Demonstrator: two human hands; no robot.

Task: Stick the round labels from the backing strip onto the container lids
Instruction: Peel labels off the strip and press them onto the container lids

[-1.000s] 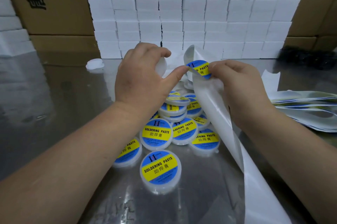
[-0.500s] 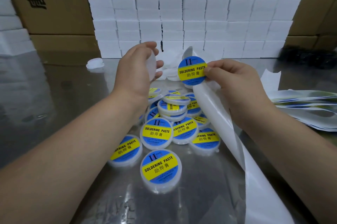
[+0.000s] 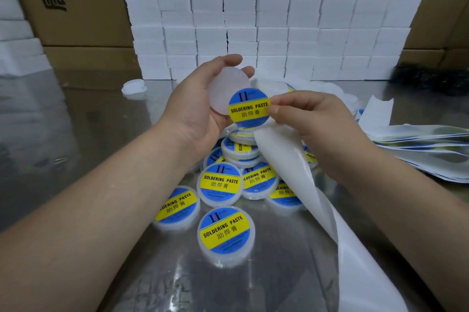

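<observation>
Shiny worktop [image 3: 76, 159] sitting before stacked boxes [image 3: 253, 19] | left hand [image 3: 198, 113] grip curling round bare lid [image 3: 224, 88] | right hand [image 3: 314, 123] grip pinching peeled label [image 3: 248, 108] in front of it, backing strip [image 3: 304, 184] trailing below | several labelled containers [image 3: 220, 184] lying done, this lid pending

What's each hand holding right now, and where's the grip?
Left hand grips the unlabelled translucent white round container by its rim. Right hand pinches the round blue-and-yellow label at its right edge.

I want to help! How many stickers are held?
1: the label pinched by the right hand, near the blank tub in the left hand. The strip may hide more.
</observation>
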